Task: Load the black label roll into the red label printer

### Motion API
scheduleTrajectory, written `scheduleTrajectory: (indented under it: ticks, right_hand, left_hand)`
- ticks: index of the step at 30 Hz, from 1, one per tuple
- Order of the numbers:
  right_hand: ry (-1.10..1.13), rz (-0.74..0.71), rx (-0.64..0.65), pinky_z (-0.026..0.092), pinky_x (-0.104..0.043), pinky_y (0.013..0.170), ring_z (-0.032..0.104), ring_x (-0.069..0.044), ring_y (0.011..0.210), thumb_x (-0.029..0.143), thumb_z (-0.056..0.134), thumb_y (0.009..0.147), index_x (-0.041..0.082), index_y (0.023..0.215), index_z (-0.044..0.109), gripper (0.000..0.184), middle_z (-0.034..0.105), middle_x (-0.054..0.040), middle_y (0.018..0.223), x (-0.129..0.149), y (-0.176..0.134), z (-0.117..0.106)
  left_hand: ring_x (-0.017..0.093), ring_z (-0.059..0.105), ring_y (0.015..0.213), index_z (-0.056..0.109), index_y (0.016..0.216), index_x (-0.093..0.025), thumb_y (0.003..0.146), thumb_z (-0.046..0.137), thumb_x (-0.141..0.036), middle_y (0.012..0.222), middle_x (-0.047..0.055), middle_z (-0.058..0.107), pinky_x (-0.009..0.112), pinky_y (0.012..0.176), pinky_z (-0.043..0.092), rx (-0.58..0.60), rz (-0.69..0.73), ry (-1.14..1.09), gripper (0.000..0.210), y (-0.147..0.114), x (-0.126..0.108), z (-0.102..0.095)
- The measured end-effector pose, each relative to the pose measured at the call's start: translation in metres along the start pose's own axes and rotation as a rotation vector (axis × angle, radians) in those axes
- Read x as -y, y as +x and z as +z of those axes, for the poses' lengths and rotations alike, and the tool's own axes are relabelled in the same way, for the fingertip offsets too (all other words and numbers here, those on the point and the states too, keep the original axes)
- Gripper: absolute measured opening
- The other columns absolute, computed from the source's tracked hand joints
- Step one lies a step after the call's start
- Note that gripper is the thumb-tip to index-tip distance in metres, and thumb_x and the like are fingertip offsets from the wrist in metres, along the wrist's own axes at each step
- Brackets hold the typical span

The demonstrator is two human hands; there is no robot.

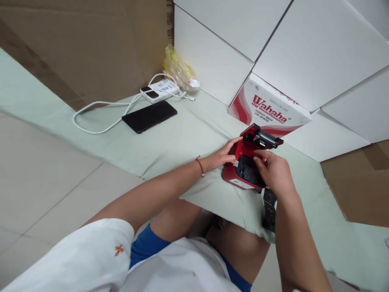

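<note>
A red device that looks like a small label printer (228,173) sits on the cloth with its lid (263,137) raised. Its inside is partly black, and a white sticker (241,184) is on its near side. My left hand (223,157) grips the printer's left edge by the lid hinge, thumb and fingers around it. The fingers of my right hand (275,168) are bent together inside the opening from the right; what they pinch, if anything, is hidden. A black patterned strip (269,207) hangs below the printer over the cloth's front edge.
Behind the printer leans a Wahaha carton (270,107) against white boxes (322,48). To the left lie a black phone (149,117), a white power bank (162,90) with a white cable (91,132), and a plastic bag (179,71). Cardboard boxes (91,48) flank the pale green cloth (194,129).
</note>
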State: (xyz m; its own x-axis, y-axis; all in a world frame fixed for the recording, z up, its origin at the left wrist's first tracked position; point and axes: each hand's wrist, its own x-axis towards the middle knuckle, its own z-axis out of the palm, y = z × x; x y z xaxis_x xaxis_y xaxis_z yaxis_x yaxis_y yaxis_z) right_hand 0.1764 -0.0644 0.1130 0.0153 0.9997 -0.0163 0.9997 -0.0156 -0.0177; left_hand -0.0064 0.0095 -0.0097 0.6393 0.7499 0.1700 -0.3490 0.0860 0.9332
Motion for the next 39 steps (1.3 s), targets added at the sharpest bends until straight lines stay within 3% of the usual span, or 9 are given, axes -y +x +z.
scheduleTrajectory:
  ticks: [3,8,12,15,18,23,28,35,39]
  right_hand:
    - [-0.172,-0.026,0.220,0.055,-0.040,0.083,0.076,-0.033,0.103,0.024,0.066,0.094,0.024,0.128,0.078,0.036,0.082,-0.0136,0.117,0.011,0.041,0.000]
    - [-0.208,-0.053,0.292,0.051,-0.035,0.077,0.075,-0.030,0.098,0.019,0.072,0.087,0.019,0.116,0.082,0.030,0.082,-0.0163,0.110,0.027,0.053,0.003]
    - [-0.116,-0.047,0.212,0.051,-0.032,0.071,0.071,-0.023,0.082,0.035,0.060,0.100,0.022,0.128,0.075,0.034,0.081,-0.0092,0.100,0.001,0.009,-0.035]
    - [0.189,-0.034,0.154,0.043,-0.032,0.050,0.057,-0.020,0.054,0.070,0.053,0.098,0.026,0.127,0.075,0.057,0.070,-0.0019,0.068,-0.047,-0.041,-0.073]
    - [0.340,-0.021,0.241,0.056,-0.033,0.060,0.071,-0.025,0.072,0.077,0.063,0.088,0.027,0.122,0.078,0.062,0.080,-0.0064,0.090,-0.093,-0.079,-0.083]
    - [0.418,-0.005,0.474,0.061,-0.036,0.076,0.075,-0.026,0.083,0.059,0.068,0.091,0.025,0.105,0.082,0.039,0.083,-0.0068,0.098,-0.103,-0.091,-0.025]
    - [0.437,0.124,0.174,0.060,-0.038,0.083,0.077,-0.027,0.094,0.052,0.067,0.085,0.023,0.114,0.082,0.044,0.084,-0.0093,0.110,-0.094,-0.082,0.036]
    - [0.309,0.386,-0.158,0.048,-0.036,0.058,0.064,-0.023,0.059,0.070,0.059,0.087,0.018,0.094,0.082,0.057,0.076,-0.0096,0.070,-0.148,-0.088,0.045]
    - [0.263,0.336,-0.171,0.052,-0.040,0.070,0.064,-0.022,0.065,0.067,0.060,0.086,0.019,0.106,0.083,0.057,0.080,-0.0132,0.096,-0.154,-0.089,0.058]
  left_hand:
    - [0.032,0.050,0.142,0.030,0.166,-0.024,0.072,0.067,-0.026,0.160,0.012,0.049,0.049,0.121,0.041,-0.001,0.013,0.017,0.101,0.001,0.000,-0.001]
    - [0.031,0.050,0.141,0.036,0.163,-0.027,0.071,0.067,-0.027,0.159,0.011,0.049,0.049,0.121,0.041,-0.003,0.025,0.029,0.097,0.002,-0.001,-0.002]
    - [0.032,0.056,0.136,0.032,0.165,-0.026,0.072,0.068,-0.026,0.149,0.011,0.059,0.051,0.115,0.046,0.006,-0.013,-0.004,0.100,0.001,-0.002,-0.002]
    - [0.032,0.056,0.137,0.032,0.165,-0.026,0.072,0.068,-0.025,0.140,0.010,0.065,0.051,0.116,0.045,0.014,-0.021,-0.022,0.100,0.001,-0.002,-0.002]
    - [0.031,0.057,0.134,0.034,0.164,-0.027,0.072,0.068,-0.026,0.140,0.010,0.064,0.050,0.117,0.044,0.001,-0.023,-0.016,0.098,0.002,-0.002,-0.001]
    - [0.029,0.061,0.124,0.033,0.165,-0.026,0.071,0.068,-0.025,0.142,0.010,0.063,0.050,0.114,0.046,-0.004,-0.035,-0.016,0.100,0.002,-0.002,-0.002]
    - [0.031,0.057,0.135,0.035,0.163,-0.031,0.073,0.068,-0.025,0.153,0.010,0.057,0.051,0.117,0.045,0.008,-0.013,-0.022,0.096,0.003,0.003,-0.005]
    - [0.033,0.053,0.145,0.036,0.162,-0.031,0.074,0.068,-0.024,0.148,0.010,0.062,0.056,0.125,0.038,0.028,0.013,-0.039,0.094,0.006,0.010,-0.009]
    - [0.034,0.050,0.149,0.039,0.160,-0.032,0.073,0.070,-0.025,0.159,0.010,0.054,0.057,0.126,0.037,0.028,0.019,-0.046,0.092,0.006,0.010,-0.009]
